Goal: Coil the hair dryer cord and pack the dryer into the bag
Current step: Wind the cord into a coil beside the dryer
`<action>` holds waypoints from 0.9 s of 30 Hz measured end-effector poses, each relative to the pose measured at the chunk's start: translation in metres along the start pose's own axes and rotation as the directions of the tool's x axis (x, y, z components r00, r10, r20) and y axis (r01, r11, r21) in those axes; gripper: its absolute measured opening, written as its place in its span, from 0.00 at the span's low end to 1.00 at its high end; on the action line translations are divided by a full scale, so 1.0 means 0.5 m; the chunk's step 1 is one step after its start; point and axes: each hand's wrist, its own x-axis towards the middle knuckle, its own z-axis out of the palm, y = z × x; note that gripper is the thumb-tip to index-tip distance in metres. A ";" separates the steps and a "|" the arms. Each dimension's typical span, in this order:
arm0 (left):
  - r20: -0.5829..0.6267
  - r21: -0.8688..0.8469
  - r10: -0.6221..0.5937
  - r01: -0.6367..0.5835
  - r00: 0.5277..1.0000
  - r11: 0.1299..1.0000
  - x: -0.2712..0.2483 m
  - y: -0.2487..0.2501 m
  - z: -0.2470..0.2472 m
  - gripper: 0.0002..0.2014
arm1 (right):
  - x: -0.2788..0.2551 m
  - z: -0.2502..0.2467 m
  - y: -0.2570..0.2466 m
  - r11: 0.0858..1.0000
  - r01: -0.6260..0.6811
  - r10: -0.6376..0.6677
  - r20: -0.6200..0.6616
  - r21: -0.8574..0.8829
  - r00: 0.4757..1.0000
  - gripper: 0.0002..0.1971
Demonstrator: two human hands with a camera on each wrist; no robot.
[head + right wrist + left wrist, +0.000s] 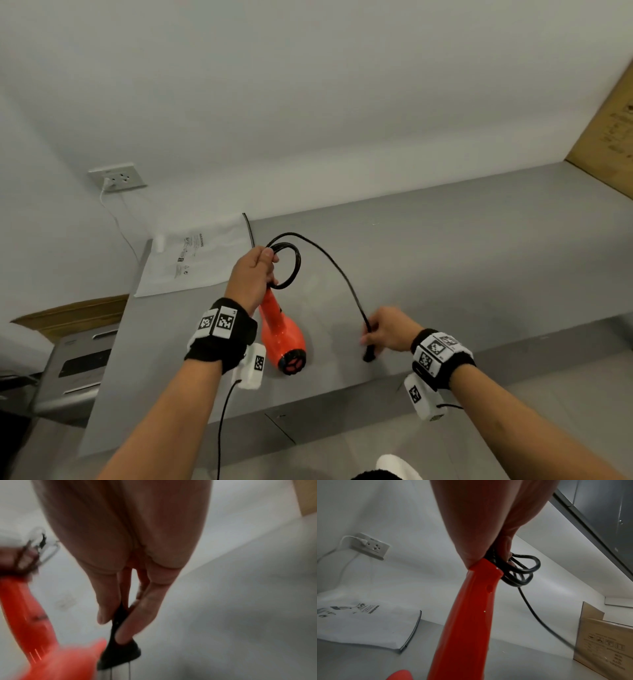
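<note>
Two loops of cord (291,265) sit pinched with the dryer (281,337) handle in my left hand (251,277), dryer hanging over the bench (479,246). My right hand (387,329) pinches the plug (369,353) at four o'clock; the cord looks springy, so I'd hold loops firmly. Bag (195,257) lies at eleven o'clock.

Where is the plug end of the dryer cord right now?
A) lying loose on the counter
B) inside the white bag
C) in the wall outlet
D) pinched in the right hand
D: the right hand pinches the black plug by its fingers, prongs pointing down, while the left hand holds the coiled loops of the cord against the handle of the red hair dryer.
</note>
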 end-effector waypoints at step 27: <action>0.097 0.075 -0.080 0.073 0.992 0.994 -0.023 0.019 0.027 0.16 | 0.055 -0.014 -0.194 0.809 0.313 -0.264 -0.167 0.498 0.950 0.09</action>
